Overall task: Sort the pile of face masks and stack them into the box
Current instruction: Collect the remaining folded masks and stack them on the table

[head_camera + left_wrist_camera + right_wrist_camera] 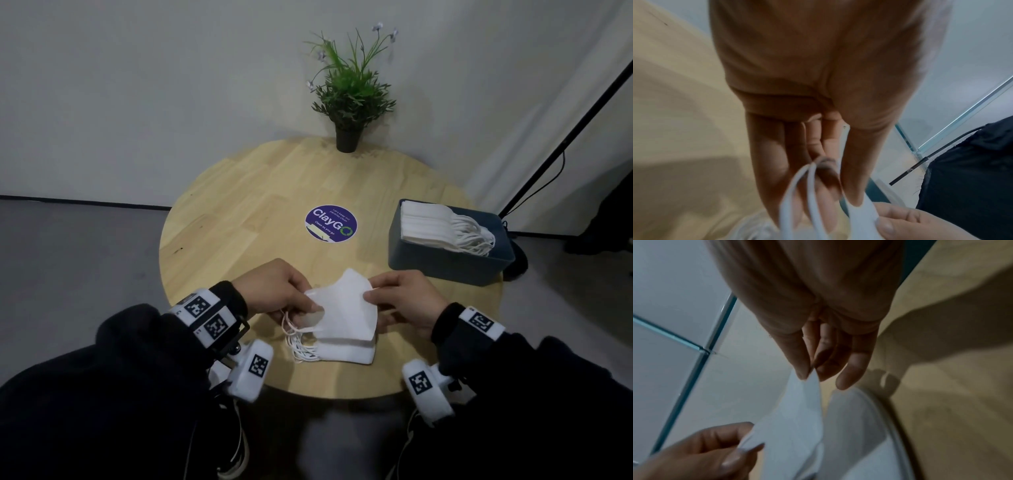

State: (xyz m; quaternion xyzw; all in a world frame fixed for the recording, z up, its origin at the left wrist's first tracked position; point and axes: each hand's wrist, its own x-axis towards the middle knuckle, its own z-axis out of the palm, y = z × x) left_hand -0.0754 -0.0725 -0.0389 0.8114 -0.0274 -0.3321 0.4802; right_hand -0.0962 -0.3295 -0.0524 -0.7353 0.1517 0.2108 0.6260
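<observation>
A white folded face mask [346, 301] is held just above a small stack of white masks [346, 353] near the table's front edge. My left hand [305, 298] pinches the mask's left end, its ear loops [809, 194] hanging by my fingers. On the opposite end my right hand [371, 291] pinches the mask [797, 418] between thumb and fingertips. A dark blue-grey box [445, 263] at the table's right side holds a row of stacked white masks [435, 226] with their loops to the right.
The round wooden table [239, 212] carries a purple ClayGo sticker [331, 223] at its middle and a potted plant [349, 102] at the back edge. A black stand pole [561, 147] leans by the wall on the right.
</observation>
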